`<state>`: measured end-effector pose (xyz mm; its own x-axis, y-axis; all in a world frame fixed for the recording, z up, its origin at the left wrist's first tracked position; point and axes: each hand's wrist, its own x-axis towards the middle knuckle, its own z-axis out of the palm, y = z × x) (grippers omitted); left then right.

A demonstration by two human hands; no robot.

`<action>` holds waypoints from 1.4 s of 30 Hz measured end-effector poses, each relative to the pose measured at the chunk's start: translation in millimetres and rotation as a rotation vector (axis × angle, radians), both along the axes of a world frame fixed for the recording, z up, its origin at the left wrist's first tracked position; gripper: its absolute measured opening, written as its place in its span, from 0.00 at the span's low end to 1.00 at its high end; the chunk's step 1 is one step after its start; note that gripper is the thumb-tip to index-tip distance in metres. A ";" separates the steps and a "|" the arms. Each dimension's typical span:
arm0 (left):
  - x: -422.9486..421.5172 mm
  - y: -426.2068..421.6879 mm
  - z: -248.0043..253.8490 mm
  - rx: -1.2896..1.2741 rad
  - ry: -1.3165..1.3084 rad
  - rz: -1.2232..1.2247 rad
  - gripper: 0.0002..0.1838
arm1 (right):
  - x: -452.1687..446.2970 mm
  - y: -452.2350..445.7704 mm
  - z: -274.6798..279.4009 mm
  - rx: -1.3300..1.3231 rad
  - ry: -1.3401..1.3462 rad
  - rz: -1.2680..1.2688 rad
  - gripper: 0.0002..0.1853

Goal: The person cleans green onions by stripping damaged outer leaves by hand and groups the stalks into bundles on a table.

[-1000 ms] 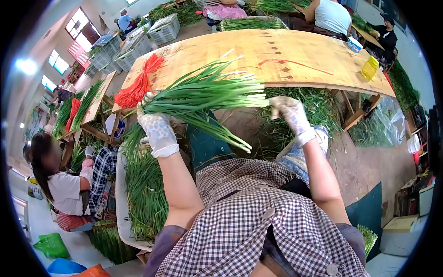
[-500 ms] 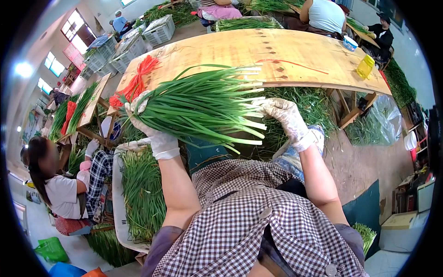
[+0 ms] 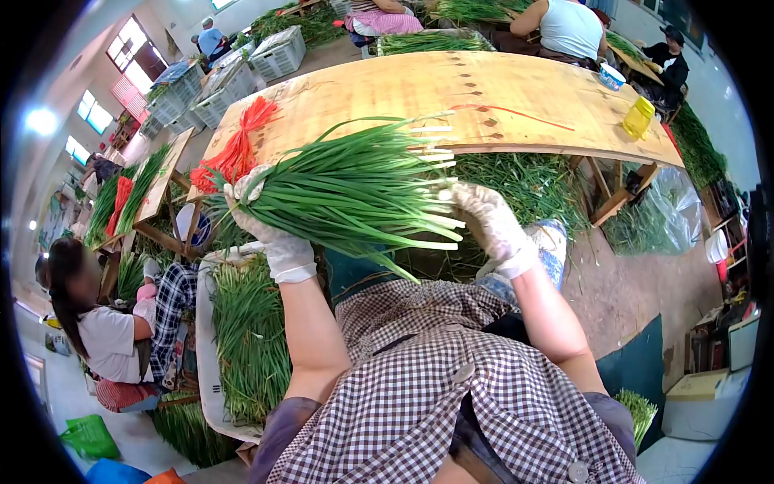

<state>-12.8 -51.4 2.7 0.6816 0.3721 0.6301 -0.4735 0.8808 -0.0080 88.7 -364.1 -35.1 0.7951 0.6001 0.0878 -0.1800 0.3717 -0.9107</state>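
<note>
A thick bunch of garlic chives (image 3: 347,189) lies nearly level above the near edge of the table, its white stem ends to the right. My left hand (image 3: 262,218), in a whitish glove, is closed around the leafy end. At the pale ends, my gloved right hand (image 3: 488,222) has its fingers pinched on a stem of the bunch. Just behind my left hand, a bundle of red ties (image 3: 242,145) rests on the table's left part. One loose red strip (image 3: 516,113) lies farther right on the wood.
The wooden table (image 3: 363,89) bears a yellow cup (image 3: 638,118) and a small tub (image 3: 611,77). By my left side stands a white crate (image 3: 211,355) of chives. Cut leaves (image 3: 524,189) heap beneath the table. A seated person (image 3: 109,331) works at the left; others sit farther back.
My right hand has moved slightly down along the stem ends, its wrist nearer to me. My left hand still grips the bunch, a little lower. The seated person's gloved hand at left has dropped.
</note>
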 end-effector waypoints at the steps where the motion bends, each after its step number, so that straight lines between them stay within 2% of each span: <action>1: -4.4 -3.6 4.8 -0.110 0.077 0.012 0.16 | 4.7 -8.5 -4.7 0.014 0.118 0.000 0.16; 2: -6.4 -3.5 6.4 -0.114 0.078 0.015 0.16 | 14.2 -21.2 -5.7 -0.092 0.096 0.004 0.16; 3: -7.7 -3.6 6.5 -0.118 0.159 0.153 0.17 | 39.0 -30.5 -24.2 -0.360 -0.112 -0.181 0.16; 5: -7.8 2.4 -0.3 -0.123 0.243 0.285 0.17 | 54.9 -43.1 -12.9 -0.893 -0.479 -0.518 0.15; 7: -3.2 10.6 -14.0 0.038 0.176 0.247 0.15 | 46.8 -34.9 4.8 -0.397 -0.351 -0.383 0.16; 8: -1.6 10.3 -17.5 0.092 0.157 0.234 0.16 | 36.6 -25.4 14.5 -0.387 -0.388 -0.317 0.17; 9: 1.5 1.8 -17.4 0.096 0.266 0.304 0.17 | 23.3 -14.5 26.9 -0.432 -0.407 -0.229 0.18; 11: 9.1 -19.3 -13.9 0.102 0.472 0.451 0.20 | 29.3 4.8 7.7 -0.379 -0.388 -0.132 0.18; 13: 9.5 -33.7 -0.3 0.077 0.431 0.410 0.17 | 15.6 8.6 22.6 -0.290 -0.238 -0.175 0.16; 14: 10.4 -34.3 4.5 0.068 0.502 0.402 0.16 | 13.4 8.3 24.9 -0.114 -0.059 -0.130 0.15; 16: 11.8 -42.6 18.4 -0.001 0.710 0.447 0.15 | 18.2 12.1 14.5 -0.274 -0.325 -0.288 0.14; 17: 12.6 -37.5 13.0 -0.002 0.714 0.447 0.15 | 16.7 9.8 10.3 -0.393 -0.452 -0.350 0.14; 19: 12.9 -32.4 7.4 0.112 0.526 0.477 0.16 | 8.2 7.5 13.4 -0.747 -0.766 -0.360 0.17; 20: 13.6 -32.1 4.4 0.032 0.556 0.465 0.17 | 8.0 5.5 10.8 -0.890 -0.772 -0.265 0.19; 21: 14.1 -27.6 0.4 0.028 0.553 0.464 0.17 | 3.6 1.3 16.8 -0.831 -0.685 -0.158 0.17; 23: 14.2 -13.8 -10.3 0.052 0.355 0.335 0.19 | 11.4 -8.2 -0.8 -0.157 -0.140 0.124 0.15; 24: 12.4 -24.0 -3.8 0.023 0.340 0.303 0.20 | 1.0 -12.3 14.9 -0.020 0.013 0.132 0.14; 26: 11.6 -17.3 -6.5 0.058 0.296 0.311 0.19 | 15.7 -19.1 -0.4 -0.020 0.113 0.107 0.13; 28: 9.3 -12.7 -5.1 0.081 0.265 0.345 0.19 | 27.0 -34.2 -2.4 -0.192 0.123 -0.249 0.11; 31: 7.1 -3.0 -3.4 0.102 0.291 0.382 0.20 | 34.8 -44.2 7.0 -0.347 -0.135 -0.403 0.12; 33: 6.1 -3.1 -5.1 0.077 0.341 0.405 0.20 | 22.4 -38.4 18.9 -0.373 -0.172 -0.417 0.10; 34: 5.6 -5.5 -5.4 0.023 0.415 0.448 0.19 | 13.6 -33.8 25.2 -0.328 -0.317 -0.376 0.11; 35: 5.4 -7.6 -5.2 -0.030 0.488 0.492 0.18 | 9.1 -31.2 28.2 -0.280 -0.462 -0.335 0.14; 36: 5.1 -8.7 -5.8 -0.078 0.498 0.451 0.18 | 8.2 -30.6 29.0 -0.366 -0.573 -0.303 0.21; 39: 6.2 -8.1 -9.4 -0.120 0.536 0.404 0.18 | 6.4 -14.5 22.7 -0.446 -0.741 -0.330 0.25; 41: 9.2 -10.9 -8.6 -0.160 0.561 0.385 0.18 | 9.0 -3.8 17.4 -0.601 -0.997 -0.446 0.26; 42: 10.3 -13.0 -8.0 -0.204 0.587 0.369 0.19 | 10.2 1.0 15.6 -0.554 -0.916 -0.410 0.24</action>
<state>-2.5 -64.4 -5.4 0.6936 0.7145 0.0920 -0.7164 0.6708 0.1919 98.9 -363.0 -19.5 0.7134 0.4479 0.5389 0.6774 -0.2440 -0.6940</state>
